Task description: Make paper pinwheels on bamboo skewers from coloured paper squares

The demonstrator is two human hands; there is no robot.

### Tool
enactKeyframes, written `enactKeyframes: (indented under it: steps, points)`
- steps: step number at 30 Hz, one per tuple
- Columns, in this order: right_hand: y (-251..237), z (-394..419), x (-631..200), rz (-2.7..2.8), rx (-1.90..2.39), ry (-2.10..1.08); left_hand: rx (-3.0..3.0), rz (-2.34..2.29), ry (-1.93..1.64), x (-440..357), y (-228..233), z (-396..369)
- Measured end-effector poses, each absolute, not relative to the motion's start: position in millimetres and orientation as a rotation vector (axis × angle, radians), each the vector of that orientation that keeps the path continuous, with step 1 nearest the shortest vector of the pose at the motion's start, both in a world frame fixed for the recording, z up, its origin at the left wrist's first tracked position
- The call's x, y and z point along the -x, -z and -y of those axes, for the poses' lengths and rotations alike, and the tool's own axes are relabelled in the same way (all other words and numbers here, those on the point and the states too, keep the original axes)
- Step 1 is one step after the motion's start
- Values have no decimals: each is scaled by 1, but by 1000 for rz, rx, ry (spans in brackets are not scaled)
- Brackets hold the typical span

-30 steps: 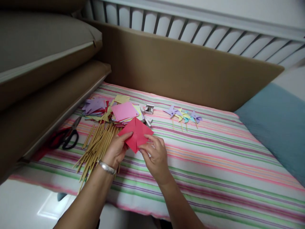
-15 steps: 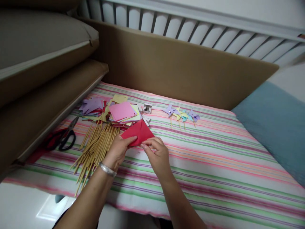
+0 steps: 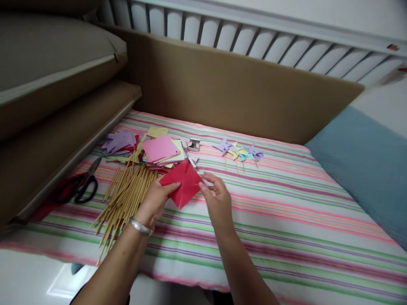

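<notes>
A: Quick pass. We see the left hand (image 3: 155,203) pinching the red paper square (image 3: 182,181) at its left edge, thumb on top, the other fingers tucked under it.

B: Agreed. We put the right hand (image 3: 218,201) at the paper's right corner, thumb and forefinger pressed together on that edge, the rest loosely curled. The paper is lifted, tilted like a diamond, with cuts showing at the lower tip.

A: Where is it? We place it just above the striped sheet (image 3: 286,212), between both hands, near the front of the coloured paper stack (image 3: 159,149).

B: Yes. The bundle of wooden sticks (image 3: 124,199) lies fanned out just left of the left hand, partly under the wrist. A silver bracelet (image 3: 140,226) sits on that wrist.

A: We note the scissors (image 3: 81,186) further left, at the sheet's edge, black and red handles, well apart from the hands.

B: Behind the paper, a small white clip-like piece (image 3: 193,145); we cannot tell what it is.

A: Finished pinwheels (image 3: 238,151) lie in a row to the right of it, purple, yellow and teal, well apart from the hands.

B: Brown padded board (image 3: 238,89) along the back, blue cushion (image 3: 365,169) at the right.
</notes>
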State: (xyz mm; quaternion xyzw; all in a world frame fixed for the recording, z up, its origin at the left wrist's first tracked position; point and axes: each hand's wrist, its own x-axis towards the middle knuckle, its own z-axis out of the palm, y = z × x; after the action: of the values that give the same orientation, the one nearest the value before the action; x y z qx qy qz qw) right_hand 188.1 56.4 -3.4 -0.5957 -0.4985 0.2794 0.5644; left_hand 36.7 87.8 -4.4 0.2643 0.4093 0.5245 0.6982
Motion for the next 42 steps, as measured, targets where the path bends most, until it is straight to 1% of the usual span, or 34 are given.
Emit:
enactKeyframes:
  steps: [2, 4, 6, 7, 10, 14, 18, 22, 25, 27, 29, 31, 34, 36, 37, 40, 42]
  points:
    - [5, -59, -191, 923, 1349, -806, -572, -844, -1216, -35, 3, -87]
    - [7, -61, -189, 736, 1223, -1077, -564, -764, -1246, -35, 1, -87]
    - [8, -60, -183, 659, 1088, -1283, -577, -719, -1250, -36, 1, -87]
    - [8, -60, -179, 657, 1052, -1321, -591, -714, -1241, -37, 1, -87]
    - [8, -59, -173, 682, 1076, -1222, -600, -738, -1250, -44, 2, -85]
    - [9, -60, -175, 660, 1143, -1069, -459, -833, -1260, -57, 6, -80]
    - [6, -61, -174, 562, 1059, -1183, -312, -813, -1200, -70, 12, -77]
    - [5, -58, -170, 429, 974, -1256, -187, -827, -1308, -72, 13, -81]
    - [12, -57, -167, 501, 979, -1326, -175, -835, -1374, -69, 12, -85]
    - [20, -58, -167, 558, 1035, -1312, -209, -827, -1372, -68, 12, -87]
    - [26, -62, -170, 574, 1118, -1240, -257, -830, -1381, -69, 14, -86]
    - [28, -66, -177, 639, 1258, -1049, -291, -900, -1460, -71, 16, -84]
    - [22, -66, -188, 976, 1514, -530, -343, -991, -1573, -76, 15, -76]
    - [17, -62, -188, 1286, 1581, -211, -365, -879, -1506, -80, 10, -69]
    - [16, -59, -185, 1428, 1580, -103, -357, -787, -1430, -81, 6, -66]
    - [17, -51, -170, 1701, 1546, 51, -273, -579, -1231, -83, 0, -63]
    - [19, -48, -162, 1777, 1517, 82, -196, -616, -1191, -80, 1, -65]
